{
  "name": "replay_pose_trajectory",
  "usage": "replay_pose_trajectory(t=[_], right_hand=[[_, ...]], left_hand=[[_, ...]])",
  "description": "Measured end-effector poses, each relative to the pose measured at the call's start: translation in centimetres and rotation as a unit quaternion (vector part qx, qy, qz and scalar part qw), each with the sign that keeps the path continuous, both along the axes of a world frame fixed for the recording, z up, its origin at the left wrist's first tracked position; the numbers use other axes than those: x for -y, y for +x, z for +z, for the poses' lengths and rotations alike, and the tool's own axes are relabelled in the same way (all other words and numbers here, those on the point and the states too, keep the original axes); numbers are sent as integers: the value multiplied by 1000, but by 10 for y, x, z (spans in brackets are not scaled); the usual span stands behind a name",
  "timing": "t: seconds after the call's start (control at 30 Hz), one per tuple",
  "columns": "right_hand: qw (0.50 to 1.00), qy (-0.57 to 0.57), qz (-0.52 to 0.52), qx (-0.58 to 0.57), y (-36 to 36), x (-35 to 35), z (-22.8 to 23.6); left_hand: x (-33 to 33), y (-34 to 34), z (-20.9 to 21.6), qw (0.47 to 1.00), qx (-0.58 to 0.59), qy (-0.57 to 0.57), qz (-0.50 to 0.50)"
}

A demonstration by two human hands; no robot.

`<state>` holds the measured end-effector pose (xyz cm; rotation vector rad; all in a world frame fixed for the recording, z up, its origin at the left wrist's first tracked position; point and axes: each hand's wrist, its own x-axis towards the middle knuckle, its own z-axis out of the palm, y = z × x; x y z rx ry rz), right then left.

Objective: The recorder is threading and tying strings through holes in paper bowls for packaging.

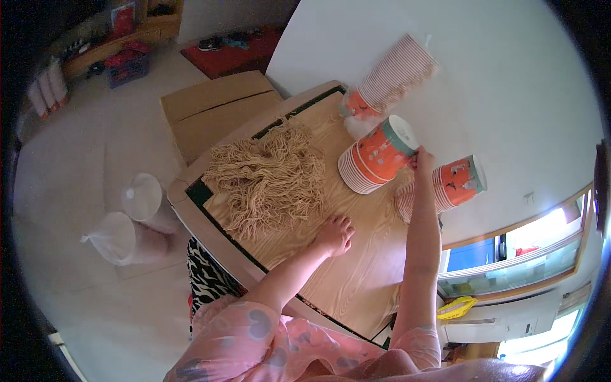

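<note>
Upside-down paper tubs (pixel 382 149), orange with green bases and white rims, stand nested in a stack on the wood-grain table (pixel 366 248). At the stack's right side, my right hand (pixel 421 160) has its fingers closed against the uppermost tub near its base. My left hand (pixel 335 235) rests on the tabletop in front of the stack, its fingers curled in and nothing visible in them. A loose heap of pale, wavy dried noodles (pixel 270 175) spreads over the table's left part, beyond my left hand.
Another tub stack (pixel 455 184) stands right of my right arm. A tall plastic-wrapped tub stack (pixel 394 73) leans at the white wall. Beyond the table's left edge is a cardboard box (pixel 216 105). White bagged tub stacks (pixel 118 235) stand on the floor at left.
</note>
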<state>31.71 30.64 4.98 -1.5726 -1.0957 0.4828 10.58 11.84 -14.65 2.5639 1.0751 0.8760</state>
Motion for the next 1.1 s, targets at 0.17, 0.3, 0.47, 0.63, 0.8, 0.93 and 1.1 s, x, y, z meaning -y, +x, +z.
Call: replay_pose_trajectory(t=[0.17, 0.3, 0.47, 0.63, 0.8, 0.93, 1.1], right_hand=[[1000, 9, -2, 16, -11, 22, 36], [988, 112, -80, 68, 9, 47, 87], [850, 360, 126, -363, -47, 161, 99], [637, 359, 396, -556, -56, 243, -64], [674, 243, 133, -684, -129, 314, -109], [689, 207, 80, -690, -161, 344, -129], [702, 133, 24, -699, -161, 379, -148]], left_hand=[[0, 0, -3, 1000, 14, -8, 7], [-3, 6, 3, 999, -11, -35, -26], [-2, 3, -4, 1000, 1, -18, 1], [-34, -2, 6, 875, 321, -352, -91], [-1, -106, 127, 687, 470, -528, -167], [52, -115, 166, 763, 425, -479, -87], [72, -128, 158, 860, 348, -361, -94]])
